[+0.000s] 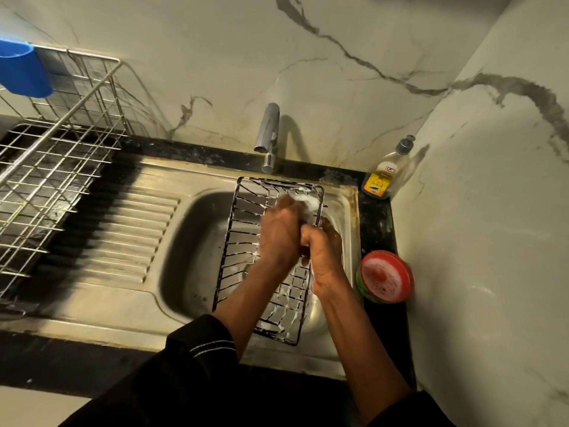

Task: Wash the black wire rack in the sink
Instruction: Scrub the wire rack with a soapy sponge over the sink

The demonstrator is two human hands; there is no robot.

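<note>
The black wire rack [243, 217] leans lengthways in the steel sink [191, 241], its far end up by the tap and its wires streaked with white foam. My left hand [280, 232] presses a foamy white scrubber [308, 202] against the rack's far right corner; the scrubber is blurred. My right hand [323, 251] is closed around the rack's right rim, just beside my left hand. Both forearms cross over the near half of the rack and hide part of it.
A chrome tap [269, 134] stands behind the sink, no water visible. A dish soap bottle [385, 177] and a red tub of foamy soap [386, 275] sit on the black counter at right. At left are the ribbed drainboard [123, 235], a steel dish rack [52, 167] and a blue cup [23, 69].
</note>
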